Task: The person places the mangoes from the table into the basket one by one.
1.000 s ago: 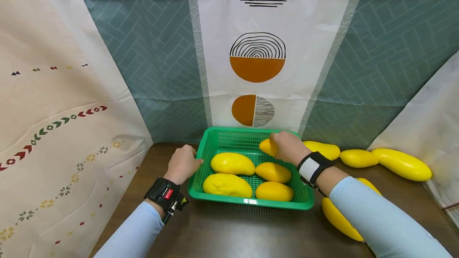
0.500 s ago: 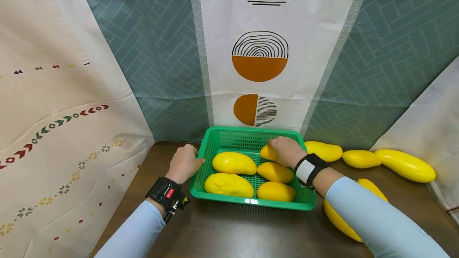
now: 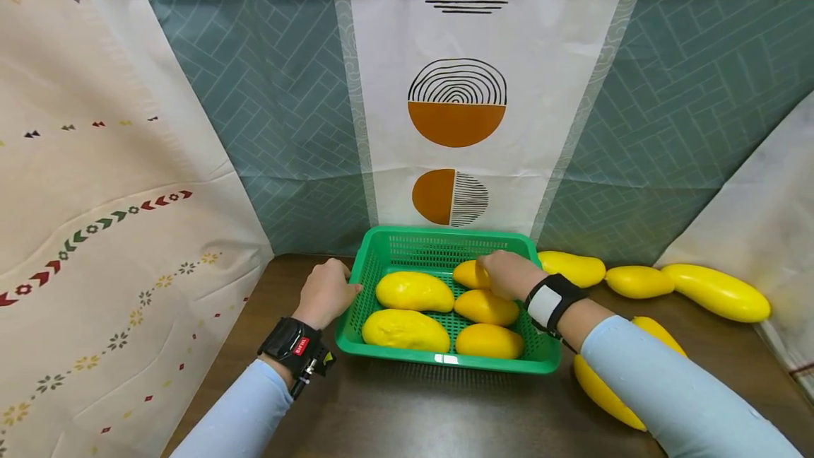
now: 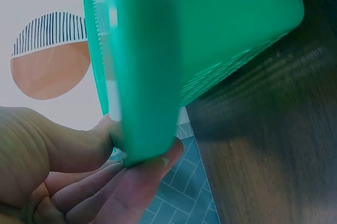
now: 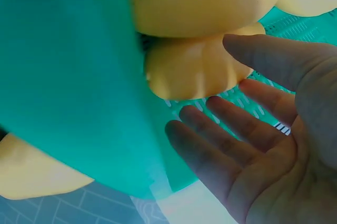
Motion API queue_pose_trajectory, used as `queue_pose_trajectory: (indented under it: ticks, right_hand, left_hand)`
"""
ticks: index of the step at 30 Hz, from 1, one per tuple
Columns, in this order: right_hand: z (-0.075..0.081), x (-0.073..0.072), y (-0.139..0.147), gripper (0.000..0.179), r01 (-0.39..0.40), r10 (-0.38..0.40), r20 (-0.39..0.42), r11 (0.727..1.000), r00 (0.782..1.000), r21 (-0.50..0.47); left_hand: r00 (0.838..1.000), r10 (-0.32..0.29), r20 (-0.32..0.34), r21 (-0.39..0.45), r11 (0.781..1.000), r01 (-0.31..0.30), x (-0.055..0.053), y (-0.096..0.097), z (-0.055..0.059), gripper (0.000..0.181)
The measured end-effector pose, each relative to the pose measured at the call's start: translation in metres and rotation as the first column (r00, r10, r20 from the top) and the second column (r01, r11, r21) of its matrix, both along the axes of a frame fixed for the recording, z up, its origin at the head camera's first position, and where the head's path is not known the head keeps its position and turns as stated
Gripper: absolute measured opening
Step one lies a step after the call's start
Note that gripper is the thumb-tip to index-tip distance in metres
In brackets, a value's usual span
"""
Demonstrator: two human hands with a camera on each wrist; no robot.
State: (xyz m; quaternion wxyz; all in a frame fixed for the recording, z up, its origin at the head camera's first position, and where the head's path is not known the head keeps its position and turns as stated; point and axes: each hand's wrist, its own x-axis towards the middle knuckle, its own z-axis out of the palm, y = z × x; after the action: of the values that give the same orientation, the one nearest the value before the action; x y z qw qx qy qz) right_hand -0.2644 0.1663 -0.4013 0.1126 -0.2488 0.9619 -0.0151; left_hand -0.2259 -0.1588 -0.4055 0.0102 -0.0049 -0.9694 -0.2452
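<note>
A green plastic basket (image 3: 388,353) holds several yellow and orange-yellow mangoes. My left hand (image 3: 327,293) grips its left rim, thumb on one side and fingers on the other, as the left wrist view shows at the basket wall (image 4: 147,77). My right hand (image 3: 511,276) is inside the basket at the back right, over an orange-yellow mango (image 3: 469,274). In the right wrist view its fingers are spread and relaxed beside that mango (image 5: 197,69), which rests on the slatted floor. Two larger yellow mangoes (image 3: 415,292) lie on the basket's left side.
Behind and right of the basket, a row of yellow fruits (image 3: 639,281) lies along the cloth backdrop (image 3: 636,218). More yellow fruit (image 3: 604,391) sits beneath my right forearm, partly hidden. The brown tabletop (image 3: 413,415) extends in front of the basket.
My right hand has lowered the orange-yellow mango onto the basket floor at the back and loosened its fingers from it. My left hand keeps its grip on the rim.
</note>
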Motion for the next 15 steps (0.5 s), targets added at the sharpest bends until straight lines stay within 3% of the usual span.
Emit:
queue_pose_trajectory:
  ticks: [7,15]
  right_hand:
    - [0.004,0.005,0.006,0.025,-0.003,0.004,-0.033,1.0,0.999,0.025]
    - [0.026,0.01,0.019,0.051,0.022,-0.026,-0.069,0.998,0.997,-0.058]
  left_hand:
    - [1.0,0.013,0.0,-0.004,1.0,-0.013,0.001,0.001,0.0,0.024]
    - [1.0,0.016,0.001,-0.017,1.0,-0.016,0.001,0.0,-0.001,0.023]
